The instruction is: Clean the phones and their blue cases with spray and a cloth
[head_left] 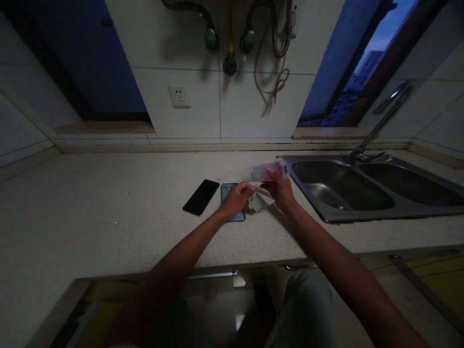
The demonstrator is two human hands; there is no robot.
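My left hand point(236, 197) is closed in a pinch on the edge of a white cloth or tissue point(258, 202) that lies on the pale countertop point(108, 212). My right hand point(281, 189) grips a clear plastic bottle with pink markings point(266, 171), held on its side and tilted toward the cloth. Under my left hand lies a blue phone-sized slab point(229, 189), partly hidden. A black phone point(201, 196) lies face up just left of it.
A double steel sink point(362, 191) with a tall faucet point(377, 128) sits to the right. A wall socket point(179, 96) and hanging hoses point(253, 43) are on the tiled back wall. Windows flank the wall. The counter's front edge point(217, 268) is near my body.
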